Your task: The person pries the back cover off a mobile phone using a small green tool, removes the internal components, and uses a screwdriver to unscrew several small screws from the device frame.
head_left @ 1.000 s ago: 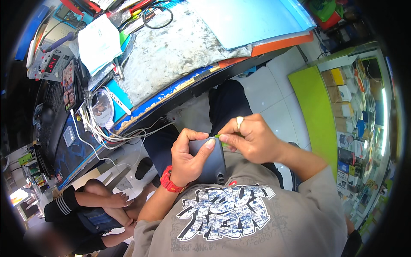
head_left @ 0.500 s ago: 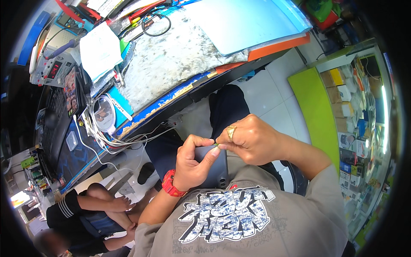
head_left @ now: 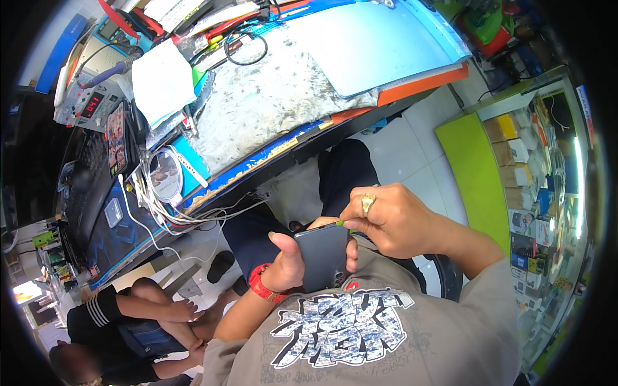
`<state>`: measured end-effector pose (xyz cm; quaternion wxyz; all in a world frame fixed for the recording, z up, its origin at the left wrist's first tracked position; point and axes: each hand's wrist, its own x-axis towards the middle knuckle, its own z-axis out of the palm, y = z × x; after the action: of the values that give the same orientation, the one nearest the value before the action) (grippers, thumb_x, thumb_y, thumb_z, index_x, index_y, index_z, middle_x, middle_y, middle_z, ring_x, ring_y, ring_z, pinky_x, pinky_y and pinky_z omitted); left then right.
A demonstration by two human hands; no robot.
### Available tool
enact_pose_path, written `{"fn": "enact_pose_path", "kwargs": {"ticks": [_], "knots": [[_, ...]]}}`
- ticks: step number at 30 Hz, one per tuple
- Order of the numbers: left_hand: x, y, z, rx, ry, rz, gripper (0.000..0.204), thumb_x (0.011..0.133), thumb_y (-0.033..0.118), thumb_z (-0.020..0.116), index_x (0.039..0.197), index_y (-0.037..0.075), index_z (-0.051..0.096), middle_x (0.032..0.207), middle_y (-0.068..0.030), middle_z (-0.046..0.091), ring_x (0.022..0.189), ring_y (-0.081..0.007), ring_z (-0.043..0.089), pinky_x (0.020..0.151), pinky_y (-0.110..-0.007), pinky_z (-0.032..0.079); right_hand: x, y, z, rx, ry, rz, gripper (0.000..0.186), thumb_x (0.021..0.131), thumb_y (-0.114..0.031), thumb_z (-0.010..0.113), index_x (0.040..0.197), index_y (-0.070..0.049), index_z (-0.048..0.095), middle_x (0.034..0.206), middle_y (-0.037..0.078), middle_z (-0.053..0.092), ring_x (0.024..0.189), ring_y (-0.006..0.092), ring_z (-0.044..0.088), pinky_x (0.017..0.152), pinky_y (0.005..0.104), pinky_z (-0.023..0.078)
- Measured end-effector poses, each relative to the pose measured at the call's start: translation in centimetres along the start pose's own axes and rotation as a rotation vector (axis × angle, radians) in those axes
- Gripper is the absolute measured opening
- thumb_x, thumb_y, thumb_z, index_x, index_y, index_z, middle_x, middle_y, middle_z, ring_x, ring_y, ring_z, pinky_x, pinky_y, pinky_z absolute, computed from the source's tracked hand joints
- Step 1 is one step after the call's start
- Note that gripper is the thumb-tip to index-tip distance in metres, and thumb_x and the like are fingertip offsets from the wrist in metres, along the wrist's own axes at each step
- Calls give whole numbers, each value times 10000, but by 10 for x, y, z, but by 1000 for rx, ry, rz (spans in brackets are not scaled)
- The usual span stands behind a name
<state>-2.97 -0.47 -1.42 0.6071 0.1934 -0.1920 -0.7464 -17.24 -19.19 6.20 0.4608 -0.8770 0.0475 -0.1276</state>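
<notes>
A dark grey smartphone (head_left: 320,257) lies in my left hand (head_left: 284,265), its back with the camera lenses toward me, above my lap. The fingers of that hand wrap beneath it and round its far side; the thumb stands up off its near-left edge. With thumb and forefinger my right hand (head_left: 393,219) pinches a small green piece (head_left: 340,223) at the phone's upper right corner. Whether it is fixed to the phone I cannot tell; most of it is hidden by the fingertips.
The workbench (head_left: 257,106) carries a light blue folder (head_left: 373,48), a power supply (head_left: 90,106), another phone (head_left: 116,138) and tangled white cables (head_left: 154,215). A person (head_left: 135,321) sits at the lower left. On the right stands a glass display case (head_left: 470,167).
My left hand has shifted from pinching beside the right fingers to cradling the phone, whose back now shows more. My right hand has moved slightly right and down, still pinching the green piece.
</notes>
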Motion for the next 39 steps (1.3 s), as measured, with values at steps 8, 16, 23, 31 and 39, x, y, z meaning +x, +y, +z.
{"fn": "enact_pose_path", "kwargs": {"ticks": [8, 16, 23, 31, 39], "knots": [[2, -3, -2, 105, 27, -144, 1227, 742, 1011, 209, 1448, 36, 443, 1125, -103, 612, 973, -178, 636, 902, -356, 552, 12, 9, -5, -72, -165, -152, 175, 708, 23, 730, 854, 13, 634, 834, 131, 653, 680, 349, 668, 610, 428, 525], [10, -2, -3, 150, -3, -202, 1283, 723, 1031, 152, 1397, -9, 487, 1092, -92, 619, 919, -170, 635, 867, -342, 543, 32, 18, -19, -152, -416, -291, 179, 682, 21, 725, 838, 0, 640, 802, 112, 629, 662, 333, 663, 589, 442, 534], [25, 8, 5, 171, -8, -204, 1317, 703, 1042, 129, 1381, -23, 505, 1050, -85, 622, 888, -164, 619, 835, -326, 527, 45, 8, -31, -215, -474, -281, 195, 767, -53, 775, 930, 13, 692, 845, 139, 670, 719, 343, 699, 634, 423, 569], [7, 23, -5, 182, 4, -302, 1261, 741, 1021, 128, 1374, -2, 505, 1086, -76, 641, 884, -153, 621, 817, -302, 516, 5, 11, -20, 446, -297, 358, 195, 969, -103, 743, 1025, 65, 661, 891, 151, 724, 796, 201, 738, 696, 365, 558], [7, 13, -4, 219, -33, -350, 1152, 812, 971, 108, 1284, 8, 532, 1078, -80, 635, 858, -137, 616, 788, -285, 513, 1, 11, 2, 243, -152, 62, 82, 873, 9, 765, 902, 68, 716, 813, 175, 704, 706, 327, 707, 630, 386, 540]]}}
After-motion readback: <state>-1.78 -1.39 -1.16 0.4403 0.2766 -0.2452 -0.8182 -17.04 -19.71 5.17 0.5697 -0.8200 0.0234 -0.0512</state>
